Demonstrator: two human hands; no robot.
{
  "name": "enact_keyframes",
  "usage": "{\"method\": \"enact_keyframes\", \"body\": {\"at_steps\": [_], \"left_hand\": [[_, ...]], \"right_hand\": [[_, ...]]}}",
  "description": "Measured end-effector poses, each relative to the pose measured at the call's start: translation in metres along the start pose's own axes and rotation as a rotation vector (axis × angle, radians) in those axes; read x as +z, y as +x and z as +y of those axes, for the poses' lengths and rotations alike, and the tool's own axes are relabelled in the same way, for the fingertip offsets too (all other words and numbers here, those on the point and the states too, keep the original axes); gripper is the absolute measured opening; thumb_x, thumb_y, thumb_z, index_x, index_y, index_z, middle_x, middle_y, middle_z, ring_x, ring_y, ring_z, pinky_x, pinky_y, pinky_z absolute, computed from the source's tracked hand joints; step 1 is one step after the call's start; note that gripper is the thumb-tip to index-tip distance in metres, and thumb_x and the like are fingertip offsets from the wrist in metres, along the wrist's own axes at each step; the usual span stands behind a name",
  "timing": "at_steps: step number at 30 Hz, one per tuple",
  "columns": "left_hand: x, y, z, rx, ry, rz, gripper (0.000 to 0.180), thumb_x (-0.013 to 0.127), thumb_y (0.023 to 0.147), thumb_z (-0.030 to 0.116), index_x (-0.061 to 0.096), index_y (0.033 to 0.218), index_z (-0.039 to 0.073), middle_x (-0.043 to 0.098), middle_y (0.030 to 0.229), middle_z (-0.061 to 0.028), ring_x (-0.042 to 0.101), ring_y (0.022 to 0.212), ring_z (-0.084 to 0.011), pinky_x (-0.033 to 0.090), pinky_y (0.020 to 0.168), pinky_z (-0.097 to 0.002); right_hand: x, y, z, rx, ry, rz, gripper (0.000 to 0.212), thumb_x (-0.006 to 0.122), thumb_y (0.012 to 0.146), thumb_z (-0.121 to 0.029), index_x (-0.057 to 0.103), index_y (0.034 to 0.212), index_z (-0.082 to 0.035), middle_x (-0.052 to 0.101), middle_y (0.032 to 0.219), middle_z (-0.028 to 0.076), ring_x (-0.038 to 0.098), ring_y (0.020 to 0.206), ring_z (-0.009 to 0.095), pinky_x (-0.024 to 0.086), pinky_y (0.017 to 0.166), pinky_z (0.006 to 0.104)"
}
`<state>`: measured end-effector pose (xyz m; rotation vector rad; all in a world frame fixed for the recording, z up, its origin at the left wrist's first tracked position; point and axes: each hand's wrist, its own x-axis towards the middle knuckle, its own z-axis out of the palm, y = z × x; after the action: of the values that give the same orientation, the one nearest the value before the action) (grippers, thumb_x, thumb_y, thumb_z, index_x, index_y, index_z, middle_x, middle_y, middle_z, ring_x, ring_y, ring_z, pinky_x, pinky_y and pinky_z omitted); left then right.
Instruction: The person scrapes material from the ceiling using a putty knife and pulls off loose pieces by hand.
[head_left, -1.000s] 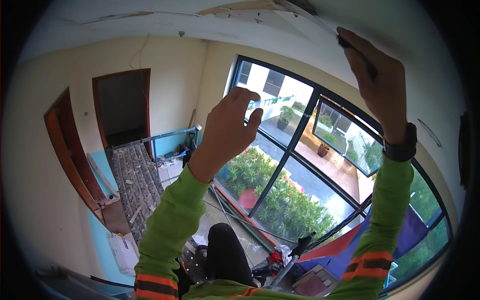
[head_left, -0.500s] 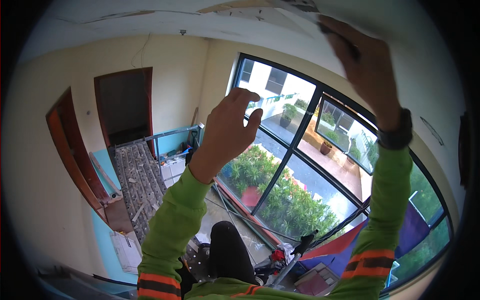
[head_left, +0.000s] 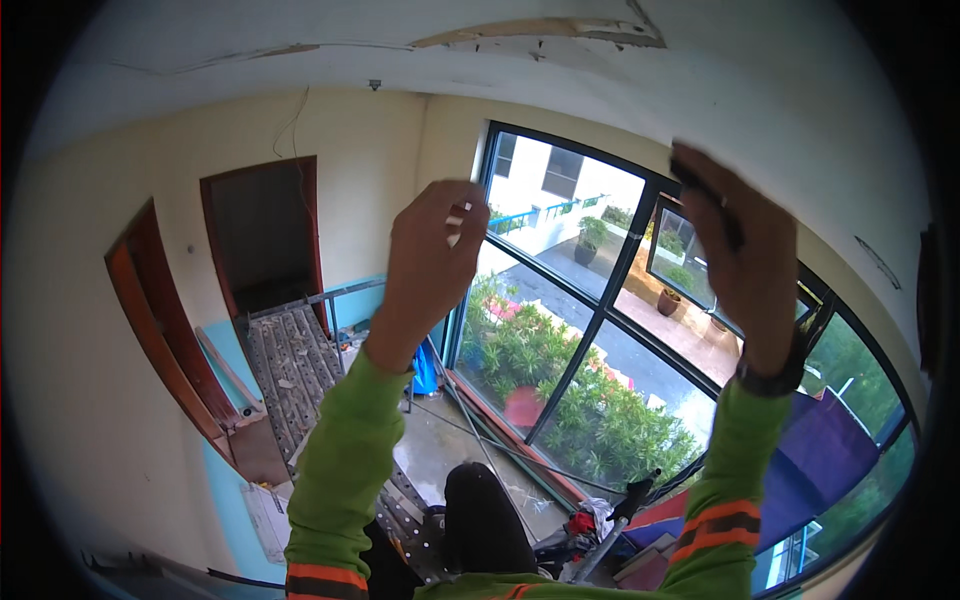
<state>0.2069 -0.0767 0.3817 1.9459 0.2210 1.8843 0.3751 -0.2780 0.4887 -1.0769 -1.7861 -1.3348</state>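
Note:
My right hand is raised below the white ceiling on the right, fingers closed around a dark-handled tool. The handle runs along the palm; its working end is hidden or blurred, so I cannot tell its kind. To the left, my left hand is lifted in front of the window's left edge. Its fingers curl loosely, with small gaps between them and the thumb, and nothing shows in its grasp. Above both hands, the ceiling has a long torn strip with brown material bared. Neither hand touches it.
Perforated metal scaffold planks run toward a dark doorway, with a metal rail beside them. A large black-framed window fills the right side, one pane tilted out. Wires hang from the wall. Cloths and poles lie low right.
My right hand has come down from the ceiling tear with the tool, uncovering the tear's right end. My left hand has shifted slightly left, its fingers more curled. The view has tilted up a little.

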Motion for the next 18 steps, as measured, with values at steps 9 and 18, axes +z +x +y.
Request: {"method": "enact_keyframes", "body": {"at_steps": [9, 18], "left_hand": [[0.069, 0.132, 0.034, 0.114, -0.202, 0.336, 0.031, 0.058, 0.092, 0.022, 0.06, 0.108, -0.005, 0.066, 0.091, -0.0105, 0.067, 0.073, -0.0158, 0.056, 0.061, -0.0262], [0.068, 0.122, 0.073, 0.0, -0.303, 0.329, 0.034, 0.063, 0.092, 0.024, 0.064, 0.098, -0.009, 0.067, 0.08, -0.0125, 0.061, 0.06, -0.0117, 0.044, 0.046, -0.0238]], "right_hand": [[0.072, -0.212, -0.115, 0.99, 0.76, 0.425, 0.039, 0.055, 0.098, -0.029, 0.055, 0.122, 0.002, 0.059, 0.081, 0.005, 0.046, 0.052, 0.005, 0.034, 0.043, 0.0204], [0.118, -0.266, -0.191, 1.225, 1.067, 0.149, 0.037, 0.055, 0.093, -0.006, 0.052, 0.129, 0.001, 0.064, 0.078, 0.005, 0.048, 0.056, 0.004, 0.04, 0.051, 0.0205]]}}
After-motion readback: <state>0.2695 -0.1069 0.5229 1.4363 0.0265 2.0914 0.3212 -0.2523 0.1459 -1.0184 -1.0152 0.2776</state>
